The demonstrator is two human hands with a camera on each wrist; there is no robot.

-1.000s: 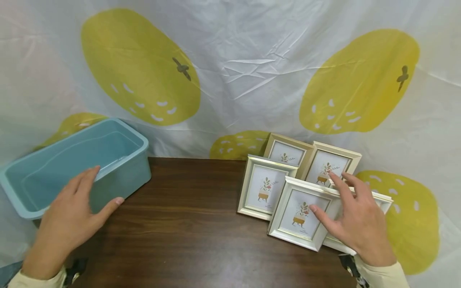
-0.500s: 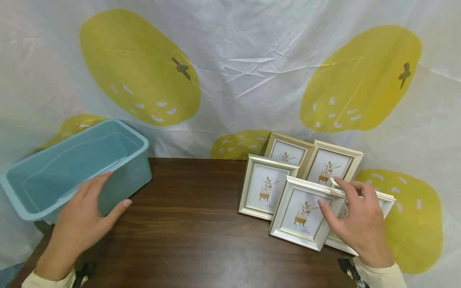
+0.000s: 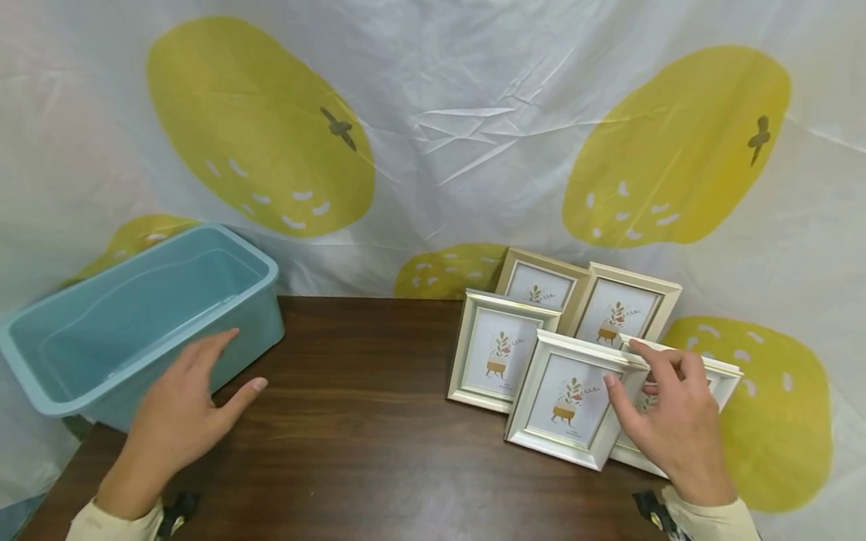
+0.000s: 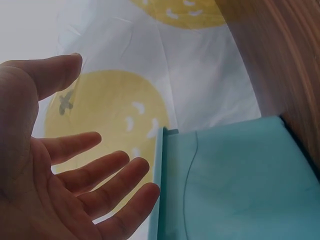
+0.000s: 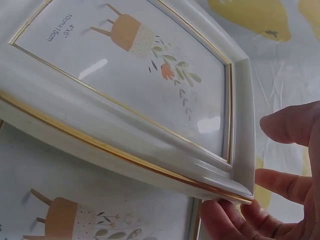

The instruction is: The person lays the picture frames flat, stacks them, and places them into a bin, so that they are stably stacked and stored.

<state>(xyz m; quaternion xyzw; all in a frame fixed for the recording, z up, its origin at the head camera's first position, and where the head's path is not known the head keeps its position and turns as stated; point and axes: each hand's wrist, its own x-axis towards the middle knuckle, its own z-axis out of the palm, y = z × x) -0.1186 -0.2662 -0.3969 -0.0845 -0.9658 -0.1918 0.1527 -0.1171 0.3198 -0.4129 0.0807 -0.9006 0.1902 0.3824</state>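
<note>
My right hand (image 3: 676, 424) is at the right side of a white picture frame (image 3: 564, 402) with gold trim, which leans at the front of a group. In the right wrist view its fingers (image 5: 217, 220) are at that white frame's corner, while the thumb stands apart; whether they touch is unclear. Another white frame (image 3: 725, 376) stands behind, partly covered by this hand. My left hand (image 3: 183, 413) is held in front of a light blue plastic bin (image 3: 253, 319), its fingers spread and holding nothing. The left wrist view shows the bin's wall (image 4: 240, 185) beside the fingertips.
More frames stand close together: a pale one (image 3: 456, 376) at the left, a gold-toned one (image 3: 582, 300) at the back left and a cream one (image 3: 666, 300) at the back right. The brown wooden table (image 3: 365, 421) meets a lemon-print cloth (image 3: 467, 150) behind.
My left hand has moved right, away from over the bin's rim. My right hand's fingers have drawn slightly lower and nearer together by the white frame. The frames and the bin stay put.
</note>
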